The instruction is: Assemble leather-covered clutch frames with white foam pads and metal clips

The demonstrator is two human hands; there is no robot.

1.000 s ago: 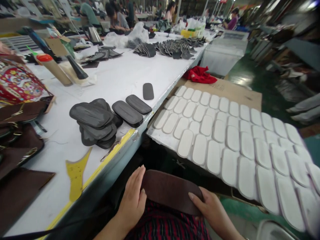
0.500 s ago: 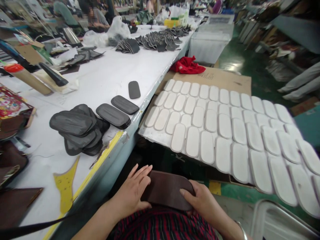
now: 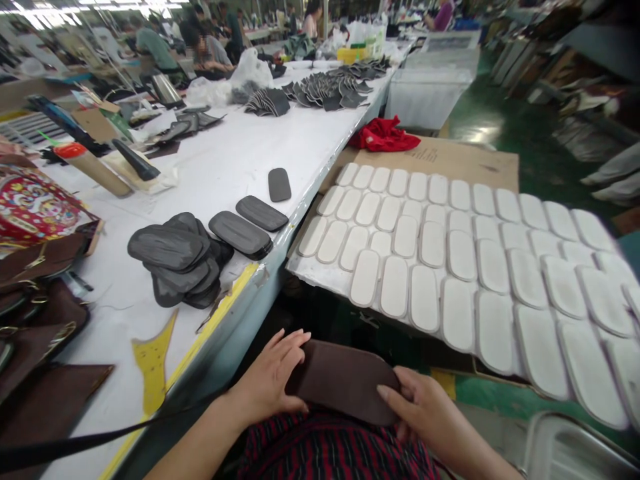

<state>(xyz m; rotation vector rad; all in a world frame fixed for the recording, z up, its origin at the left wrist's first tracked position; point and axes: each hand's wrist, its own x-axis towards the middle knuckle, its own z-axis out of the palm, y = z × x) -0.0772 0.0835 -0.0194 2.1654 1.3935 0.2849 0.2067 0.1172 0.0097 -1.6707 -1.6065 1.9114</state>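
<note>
A dark brown oval leather piece [image 3: 343,380] lies across my lap, held between both hands. My left hand [image 3: 275,377] grips its left end, thumb below and fingers over the upper edge. My right hand [image 3: 417,403] pinches the right end, with the thumb on top and the other fingers partly hidden beneath. On the white table to the left sits a loose pile of dark grey oval pieces [image 3: 175,260]. Beside it are a neater stack of grey ovals [image 3: 240,235], another grey oval [image 3: 261,213] and a small single one [image 3: 279,185].
Rows of white-faced oval pieces [image 3: 457,313] cover a low board on the right. A red cloth [image 3: 385,135] lies behind them. The table [image 3: 235,150] carries a yellow template [image 3: 153,360], brown leather bags [image 3: 40,313] and an orange-capped tube [image 3: 93,170]. People work farther back.
The view has turned slightly left, so the table things appear farther right. The brown piece stays between both hands, its face now tilted a little differently.
</note>
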